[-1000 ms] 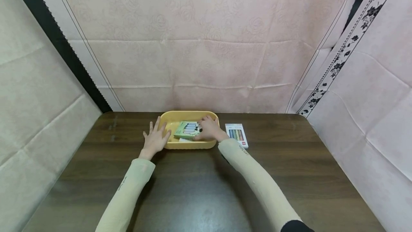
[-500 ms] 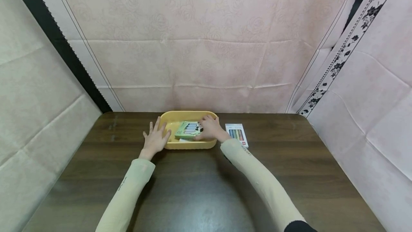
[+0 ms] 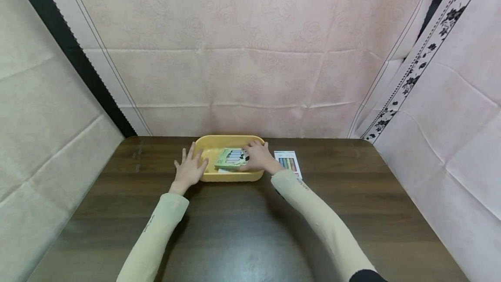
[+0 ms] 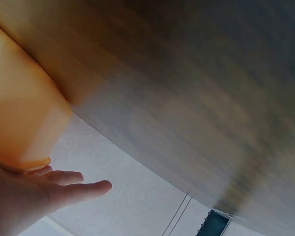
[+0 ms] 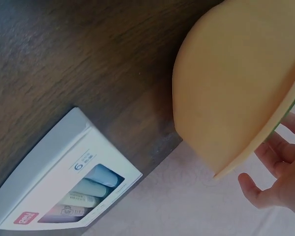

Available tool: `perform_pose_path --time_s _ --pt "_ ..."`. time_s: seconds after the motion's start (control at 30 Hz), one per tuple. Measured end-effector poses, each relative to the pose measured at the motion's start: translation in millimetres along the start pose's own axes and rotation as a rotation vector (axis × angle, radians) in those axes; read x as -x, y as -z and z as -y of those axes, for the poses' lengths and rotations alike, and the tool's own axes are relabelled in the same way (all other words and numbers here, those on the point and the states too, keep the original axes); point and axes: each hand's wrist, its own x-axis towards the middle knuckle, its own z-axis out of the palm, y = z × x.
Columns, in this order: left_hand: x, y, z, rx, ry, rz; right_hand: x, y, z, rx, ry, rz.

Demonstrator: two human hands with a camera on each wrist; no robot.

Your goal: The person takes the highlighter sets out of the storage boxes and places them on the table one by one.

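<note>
A yellow plastic tray (image 3: 231, 177) stands at the table's far edge. In it lies a flat green box (image 3: 228, 159), with pale pen-like sticks on its top and a black-and-white print at its right end. My right hand (image 3: 257, 156) reaches over the tray's right side and holds the box's right end, thumb towards me and fingers on the far side. A white edge of another item (image 3: 224, 170) shows under the box. My left hand (image 3: 188, 171) has its fingers spread at the tray's left rim; in the left wrist view they extend past the tray's wall.
Right of the tray, a white box of highlighters (image 3: 288, 162) lies on the brown wooden table (image 3: 235, 225), its window showing several pastel barrels. In the right wrist view this box (image 5: 71, 184) bears a 6. Pale patterned cloth (image 3: 242, 77) hangs behind the table and at both sides.
The green box has shifted slightly to the right inside the tray, together with my right hand and forearm. My left hand and the tray look unmoved.
</note>
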Motion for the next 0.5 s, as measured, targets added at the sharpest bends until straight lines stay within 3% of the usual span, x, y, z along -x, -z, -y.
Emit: perform_pose_path --time_s 0.5 --pt "-0.4 -0.9 -0.3 0.007 0.006 0.006 6.7 2.4 -8.2 -0.012 0.014 -0.076"
